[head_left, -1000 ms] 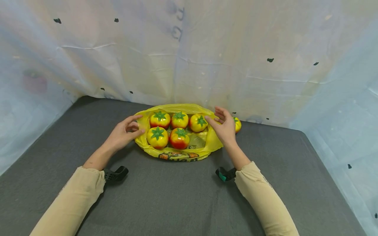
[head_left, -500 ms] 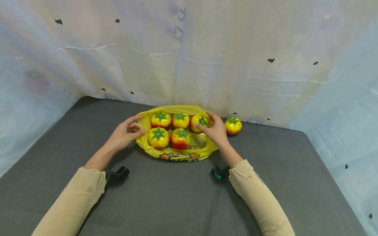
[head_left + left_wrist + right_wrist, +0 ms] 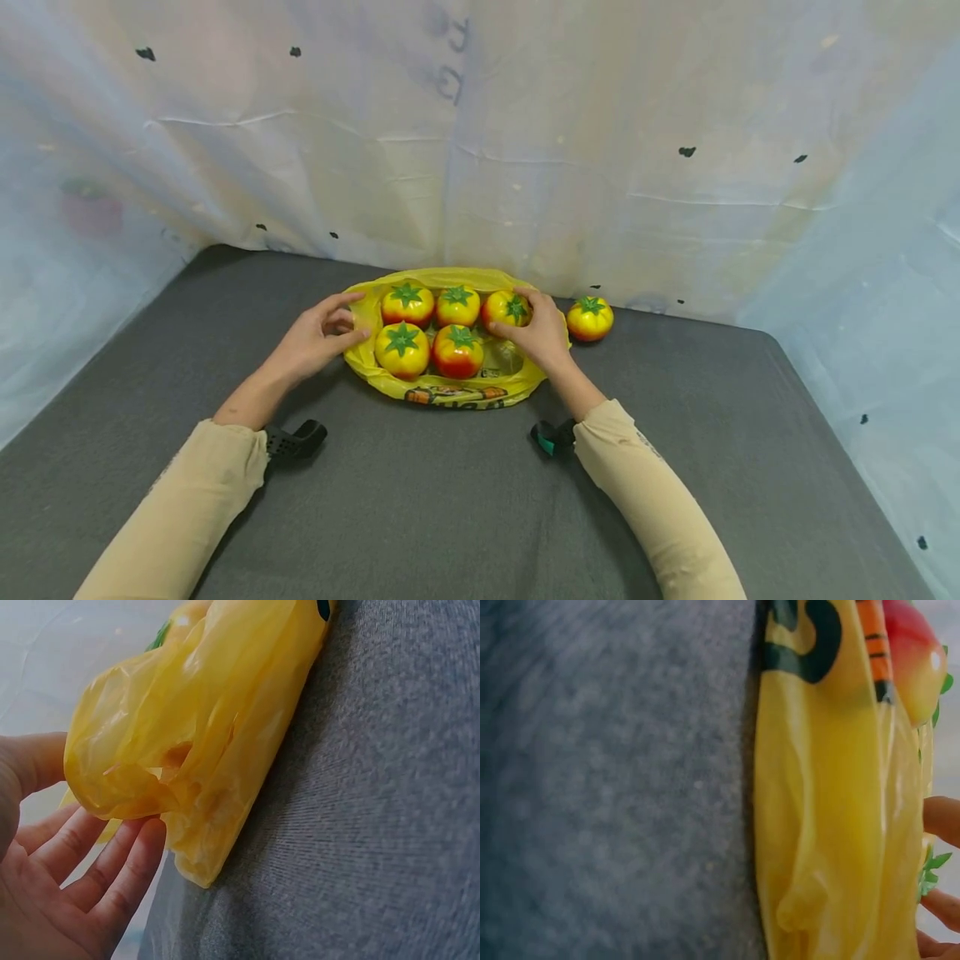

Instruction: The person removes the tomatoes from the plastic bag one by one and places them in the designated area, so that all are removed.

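A yellow plastic bag (image 3: 438,395) lies with its mouth spread wide on the grey table, several toy tomatoes, yellow-red with green star-shaped leaves, sitting inside. My left hand (image 3: 306,343) holds the bag's left rim; in the left wrist view the thumb and fingertips (image 3: 154,829) are on either side of the yellow plastic. At the right end my right hand (image 3: 542,332) reaches over the rim, thumb and fingers round the rear right toy tomato (image 3: 498,306). In the right wrist view the bag's side (image 3: 840,810) covers most of that hand.
Another toy tomato (image 3: 590,319) stands outside the bag, just to its right. The grey tabletop (image 3: 435,492) stretches toward me. A pale hanging sheet (image 3: 525,125) rises close behind the bag, with further sheeting at both sides.
My right hand has moved left from beside the bag's right rim onto the rear right toy tomato, uncovering the one outside. My left hand stays at the left rim.
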### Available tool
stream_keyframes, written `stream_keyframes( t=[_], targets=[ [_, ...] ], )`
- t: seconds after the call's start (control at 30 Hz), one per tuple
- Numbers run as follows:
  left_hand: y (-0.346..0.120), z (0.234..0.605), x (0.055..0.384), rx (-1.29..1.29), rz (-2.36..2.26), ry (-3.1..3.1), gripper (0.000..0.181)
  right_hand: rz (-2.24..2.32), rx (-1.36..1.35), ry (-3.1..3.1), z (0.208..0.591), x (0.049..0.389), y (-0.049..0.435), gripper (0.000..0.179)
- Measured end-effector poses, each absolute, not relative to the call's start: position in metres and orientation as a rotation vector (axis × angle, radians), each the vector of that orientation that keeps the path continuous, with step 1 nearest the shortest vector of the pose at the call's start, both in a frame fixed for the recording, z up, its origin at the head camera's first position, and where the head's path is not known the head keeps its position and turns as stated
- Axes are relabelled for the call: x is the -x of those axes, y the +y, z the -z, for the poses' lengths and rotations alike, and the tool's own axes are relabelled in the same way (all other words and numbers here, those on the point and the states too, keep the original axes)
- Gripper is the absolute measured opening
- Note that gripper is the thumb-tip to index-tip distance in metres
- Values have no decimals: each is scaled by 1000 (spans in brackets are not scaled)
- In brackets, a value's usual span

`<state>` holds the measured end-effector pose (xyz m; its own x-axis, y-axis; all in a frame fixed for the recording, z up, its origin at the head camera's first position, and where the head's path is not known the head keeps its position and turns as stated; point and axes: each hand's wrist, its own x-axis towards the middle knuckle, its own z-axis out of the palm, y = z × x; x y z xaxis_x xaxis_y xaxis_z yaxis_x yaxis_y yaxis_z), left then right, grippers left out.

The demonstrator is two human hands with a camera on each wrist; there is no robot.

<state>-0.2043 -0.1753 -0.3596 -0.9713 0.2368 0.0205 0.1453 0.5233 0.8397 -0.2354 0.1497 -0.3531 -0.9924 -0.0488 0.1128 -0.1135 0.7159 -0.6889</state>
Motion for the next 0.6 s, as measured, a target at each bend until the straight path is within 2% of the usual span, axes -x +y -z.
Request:
stream_keyframes(
  t=[0.6],
  targets=[
    [-176, 360, 207, -344, -1401, 2698, 65, -1299, -194, -2609, 332, 213, 174, 61]
  ],
)
